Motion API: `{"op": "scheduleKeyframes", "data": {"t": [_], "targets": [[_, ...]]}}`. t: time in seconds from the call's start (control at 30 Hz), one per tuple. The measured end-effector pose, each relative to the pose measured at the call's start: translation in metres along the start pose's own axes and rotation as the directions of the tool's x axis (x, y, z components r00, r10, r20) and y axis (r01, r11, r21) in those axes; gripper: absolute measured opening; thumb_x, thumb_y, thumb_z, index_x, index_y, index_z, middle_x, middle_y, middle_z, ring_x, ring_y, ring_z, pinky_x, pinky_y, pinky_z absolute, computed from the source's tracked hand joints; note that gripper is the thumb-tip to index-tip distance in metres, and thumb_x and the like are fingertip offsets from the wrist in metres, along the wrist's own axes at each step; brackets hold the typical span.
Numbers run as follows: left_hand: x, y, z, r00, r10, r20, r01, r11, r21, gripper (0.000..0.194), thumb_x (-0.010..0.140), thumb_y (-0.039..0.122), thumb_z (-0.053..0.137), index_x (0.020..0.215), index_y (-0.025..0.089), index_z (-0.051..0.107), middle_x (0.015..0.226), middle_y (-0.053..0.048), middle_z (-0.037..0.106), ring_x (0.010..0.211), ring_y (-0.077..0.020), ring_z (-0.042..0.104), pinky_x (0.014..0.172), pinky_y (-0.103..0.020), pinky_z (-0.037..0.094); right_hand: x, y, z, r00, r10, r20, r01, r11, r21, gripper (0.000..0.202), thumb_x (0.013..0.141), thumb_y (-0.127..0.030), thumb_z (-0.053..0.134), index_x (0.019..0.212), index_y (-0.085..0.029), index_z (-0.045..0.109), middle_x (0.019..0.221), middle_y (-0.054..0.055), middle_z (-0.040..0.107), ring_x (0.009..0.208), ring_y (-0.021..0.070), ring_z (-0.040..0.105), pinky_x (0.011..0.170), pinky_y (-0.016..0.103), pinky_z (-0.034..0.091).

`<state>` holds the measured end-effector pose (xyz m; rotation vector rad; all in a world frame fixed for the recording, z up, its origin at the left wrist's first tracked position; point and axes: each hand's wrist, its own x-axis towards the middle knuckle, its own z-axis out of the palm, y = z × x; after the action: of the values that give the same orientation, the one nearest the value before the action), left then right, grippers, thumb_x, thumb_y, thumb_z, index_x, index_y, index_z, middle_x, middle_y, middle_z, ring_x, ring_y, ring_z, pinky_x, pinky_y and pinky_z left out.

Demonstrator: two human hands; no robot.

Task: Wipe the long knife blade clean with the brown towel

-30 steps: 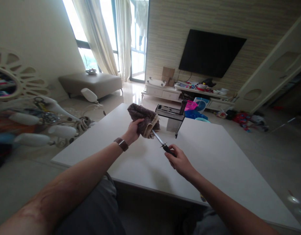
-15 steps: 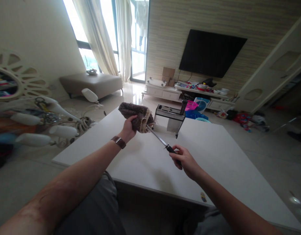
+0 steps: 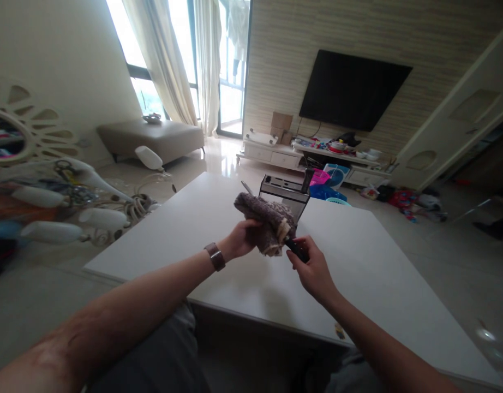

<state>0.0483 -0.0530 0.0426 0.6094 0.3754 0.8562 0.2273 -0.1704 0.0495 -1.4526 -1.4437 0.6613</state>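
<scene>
My left hand (image 3: 244, 238) is closed on a folded brown-grey cloth (image 3: 265, 218) with pale frayed edges, held above the white table (image 3: 219, 278). The cloth is wrapped round the shaft of a rod-like metal tool; its tip (image 3: 246, 187) pokes out at the upper left. At the cloth's lower right, the black handle (image 3: 297, 250) is gripped by my right hand (image 3: 311, 266). Behind the cloth stands a knife block (image 3: 285, 184) with slots in its top and one black handle upright in it, its lower part partly hidden.
A small sticker-like item (image 3: 339, 331) lies at the table's near edge. Left of the table are a chandelier with white shades (image 3: 104, 218) and a mirror. Farther back are a bench (image 3: 169, 136), a low cabinet (image 3: 271, 154) and blue and pink items on the floor.
My left hand and the cloth have moved right and down along the shaft to the handle, so the tip now shows beyond the cloth. My right hand has shifted slightly right.
</scene>
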Motion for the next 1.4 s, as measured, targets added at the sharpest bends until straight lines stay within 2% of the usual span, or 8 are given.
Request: {"op": "scheduleKeyframes", "data": {"t": [0.1, 0.27, 0.43, 0.57, 0.83, 1.2, 1.3, 1.4], "targets": [[-0.006, -0.013, 0.007, 1.000, -0.007, 0.027, 0.005, 0.998, 0.067, 0.032, 0.070, 0.015, 0.078, 0.102, 0.011, 0.075, 0.110, -0.015, 0.076, 0.102, -0.0303, 0.071, 0.102, -0.043, 0.051, -0.001, 0.001, 0.006, 0.999, 0.023, 0.045, -0.025, 0.998, 0.055, 0.022, 0.088, -0.037, 0.066, 0.098, -0.023, 0.053, 0.088, 0.001, 0.065, 0.059, 0.0126, 0.056, 0.048, 0.025, 0.046], [-0.008, -0.018, 0.010, 0.993, 0.121, 0.006, -0.121, 0.982, 0.142, 0.042, 0.062, 0.013, 0.089, 0.101, 0.012, 0.075, 0.112, -0.015, 0.075, 0.105, -0.0286, 0.070, 0.105, -0.045, 0.049, -0.001, 0.007, 0.013, 0.989, 0.117, 0.086, -0.128, 0.981, 0.146, 0.030, 0.082, -0.034, 0.068, 0.105, -0.023, 0.053, 0.089, -0.001, 0.065, 0.045, 0.0072, 0.048, 0.038, 0.022, 0.039], [-0.006, -0.021, 0.011, 0.986, 0.157, -0.048, -0.144, 0.967, 0.209, 0.045, 0.058, 0.014, 0.091, 0.100, 0.012, 0.075, 0.109, -0.014, 0.076, 0.101, -0.0278, 0.071, 0.101, -0.045, 0.052, 0.000, 0.008, 0.016, 0.903, 0.307, 0.302, -0.383, 0.893, 0.235, 0.017, 0.078, -0.034, 0.063, 0.081, -0.020, 0.053, 0.057, -0.007, 0.053, 0.036, 0.0062, 0.039, 0.034, 0.020, 0.024], [0.000, -0.019, 0.008, 0.967, 0.222, -0.124, -0.190, 0.956, 0.225, 0.036, 0.057, 0.014, 0.090, 0.090, 0.013, 0.074, 0.099, -0.011, 0.078, 0.092, -0.0248, 0.072, 0.095, -0.041, 0.055, 0.003, 0.005, 0.017, 0.871, 0.320, 0.373, -0.433, 0.858, 0.277, 0.024, 0.079, -0.039, 0.065, 0.073, -0.020, 0.051, 0.044, -0.011, 0.039, 0.036, 0.0050, 0.029, 0.036, 0.020, 0.018], [0.015, 0.017, -0.006, 0.920, 0.322, -0.224, -0.284, 0.941, 0.186, 0.032, 0.060, 0.012, 0.085, 0.090, 0.011, 0.074, 0.090, -0.010, 0.078, 0.079, -0.0224, 0.073, 0.086, -0.039, 0.060, 0.006, 0.007, 0.016, 0.877, 0.276, 0.395, -0.383, 0.896, 0.224, 0.026, 0.083, -0.042, 0.066, 0.076, -0.020, 0.053, 0.047, -0.011, 0.039, 0.038, 0.0061, 0.030, 0.038, 0.022, 0.018], [0.032, 0.076, -0.046, 0.756, 0.487, -0.437, -0.519, 0.853, 0.054, 0.018, 0.073, 0.010, 0.070, 0.090, 0.014, 0.070, 0.083, -0.004, 0.078, 0.079, -0.0194, 0.074, 0.080, -0.031, 0.062, 0.000, -0.001, 0.003, 0.864, 0.250, 0.438, -0.326, 0.939, 0.108, 0.027, 0.086, -0.040, 0.065, 0.073, -0.020, 0.053, 0.050, -0.008, 0.042, 0.041, 0.0069, 0.035, 0.040, 0.022, 0.024], [0.029, 0.079, -0.051, 0.797, 0.428, -0.426, -0.479, 0.878, -0.013, 0.014, 0.073, 0.014, 0.066, 0.086, 0.016, 0.070, 0.082, -0.005, 0.077, 0.086, -0.0227, 0.075, 0.081, -0.033, 0.062, 0.000, 0.002, -0.005, 0.881, 0.251, 0.400, -0.316, 0.943, 0.105, 0.030, 0.086, -0.043, 0.066, 0.072, -0.020, 0.052, 0.051, -0.007, 0.049, 0.038, 0.0078, 0.040, 0.039, 0.022, 0.028], [0.024, 0.075, -0.048, 0.859, 0.382, -0.341, -0.426, 0.903, -0.059, 0.021, 0.068, 0.013, 0.061, 0.087, 0.016, 0.070, 0.085, -0.006, 0.078, 0.090, -0.0255, 0.074, 0.084, -0.036, 0.062, 0.002, 0.006, -0.010, 0.919, 0.238, 0.314, -0.280, 0.955, 0.098, 0.029, 0.084, -0.047, 0.068, 0.080, -0.019, 0.057, 0.055, -0.005, 0.054, 0.038, 0.0080, 0.040, 0.037, 0.022, 0.028]]}}
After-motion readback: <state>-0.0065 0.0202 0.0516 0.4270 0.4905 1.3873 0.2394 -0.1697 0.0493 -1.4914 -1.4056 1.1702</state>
